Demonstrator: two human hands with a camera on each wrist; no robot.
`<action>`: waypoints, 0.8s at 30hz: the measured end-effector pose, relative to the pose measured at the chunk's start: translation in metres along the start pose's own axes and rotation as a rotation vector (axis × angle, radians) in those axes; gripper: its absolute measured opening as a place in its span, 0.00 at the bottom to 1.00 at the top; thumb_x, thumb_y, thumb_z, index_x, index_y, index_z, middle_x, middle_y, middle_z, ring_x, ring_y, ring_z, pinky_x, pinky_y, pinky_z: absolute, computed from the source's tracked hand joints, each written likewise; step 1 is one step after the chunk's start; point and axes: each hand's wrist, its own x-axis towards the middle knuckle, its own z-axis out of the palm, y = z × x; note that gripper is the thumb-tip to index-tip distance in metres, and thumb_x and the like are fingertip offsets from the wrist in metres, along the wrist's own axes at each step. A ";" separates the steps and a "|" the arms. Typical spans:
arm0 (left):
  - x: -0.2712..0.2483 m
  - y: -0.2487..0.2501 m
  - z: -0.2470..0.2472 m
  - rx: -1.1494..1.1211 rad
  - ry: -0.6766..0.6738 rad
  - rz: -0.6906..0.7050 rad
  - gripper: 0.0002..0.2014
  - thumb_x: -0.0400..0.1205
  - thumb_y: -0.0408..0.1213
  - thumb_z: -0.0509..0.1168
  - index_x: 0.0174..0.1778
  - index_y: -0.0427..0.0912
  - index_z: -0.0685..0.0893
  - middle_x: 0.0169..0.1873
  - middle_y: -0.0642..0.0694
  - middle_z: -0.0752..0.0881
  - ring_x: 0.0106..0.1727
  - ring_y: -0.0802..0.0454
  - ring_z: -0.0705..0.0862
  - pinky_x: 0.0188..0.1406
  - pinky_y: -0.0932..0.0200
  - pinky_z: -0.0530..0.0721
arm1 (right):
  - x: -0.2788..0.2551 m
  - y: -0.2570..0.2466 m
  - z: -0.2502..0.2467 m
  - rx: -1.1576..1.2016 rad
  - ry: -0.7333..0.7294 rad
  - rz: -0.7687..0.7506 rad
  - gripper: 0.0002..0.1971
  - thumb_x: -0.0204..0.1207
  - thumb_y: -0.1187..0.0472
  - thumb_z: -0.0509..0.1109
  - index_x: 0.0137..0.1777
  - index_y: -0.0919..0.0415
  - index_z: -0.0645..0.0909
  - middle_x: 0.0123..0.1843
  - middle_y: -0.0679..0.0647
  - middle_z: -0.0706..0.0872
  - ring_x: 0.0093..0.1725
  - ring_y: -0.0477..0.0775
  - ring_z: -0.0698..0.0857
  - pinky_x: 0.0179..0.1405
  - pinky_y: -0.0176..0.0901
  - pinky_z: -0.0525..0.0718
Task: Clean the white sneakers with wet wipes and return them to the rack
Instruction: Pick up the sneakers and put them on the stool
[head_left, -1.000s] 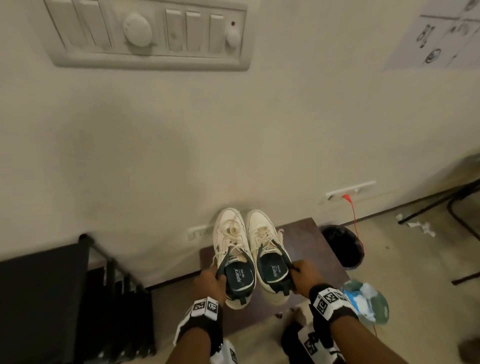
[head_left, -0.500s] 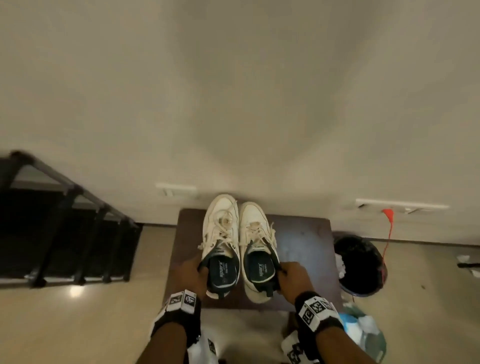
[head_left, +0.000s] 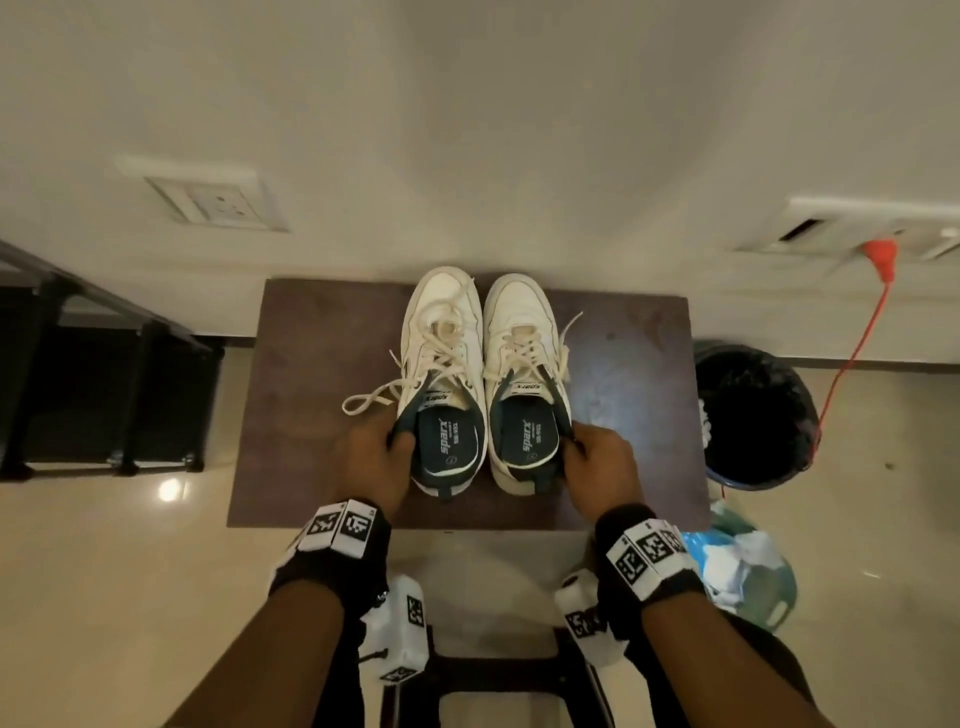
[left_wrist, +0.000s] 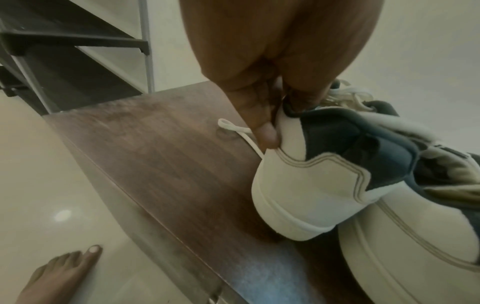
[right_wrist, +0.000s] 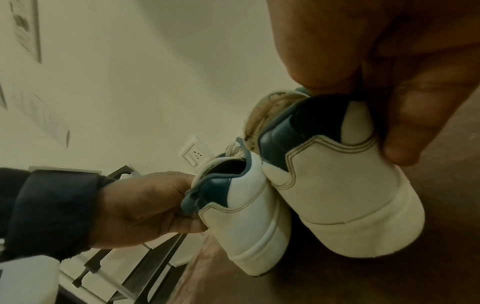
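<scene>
The rack is cut off by the head view's left edge. Thumb tips of both hands vanish inside the sneakers' collars. Whether the heels touch the table cannot be told. The bin's dark contents are unreadable.

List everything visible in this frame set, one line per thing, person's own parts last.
white sneakers: 2, white with dark blue collars, side by side over the board, heels pinched
wooden board: 1, dark brown, on the floor against the wall
shoe rack: 1, black, left of board
bin: 1, black-lined, right of board
wipes pack: 1, blue-green, floor at right
red cable: 1, from the wall socket
wall sockets: 2, white
left hand: holds left sneaker
right hand: holds right sneaker
</scene>
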 end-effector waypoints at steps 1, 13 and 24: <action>0.000 -0.003 0.006 -0.005 -0.002 0.006 0.21 0.71 0.47 0.53 0.52 0.43 0.84 0.45 0.38 0.89 0.45 0.37 0.85 0.48 0.43 0.84 | 0.000 0.007 0.002 0.007 0.009 -0.007 0.10 0.79 0.66 0.62 0.43 0.61 0.86 0.34 0.53 0.84 0.35 0.53 0.83 0.37 0.38 0.77; -0.013 -0.020 0.037 -0.043 0.074 0.072 0.06 0.75 0.36 0.63 0.34 0.44 0.83 0.33 0.37 0.87 0.39 0.36 0.85 0.39 0.47 0.84 | -0.010 0.040 0.005 -0.022 0.050 -0.079 0.11 0.79 0.63 0.61 0.40 0.62 0.85 0.35 0.56 0.84 0.36 0.56 0.82 0.36 0.40 0.76; -0.026 -0.024 0.037 0.092 0.027 0.108 0.09 0.83 0.34 0.61 0.53 0.34 0.83 0.50 0.33 0.87 0.54 0.33 0.83 0.47 0.54 0.75 | -0.036 0.038 0.014 -0.019 0.079 -0.018 0.14 0.81 0.56 0.61 0.43 0.64 0.85 0.40 0.61 0.87 0.42 0.62 0.85 0.45 0.49 0.84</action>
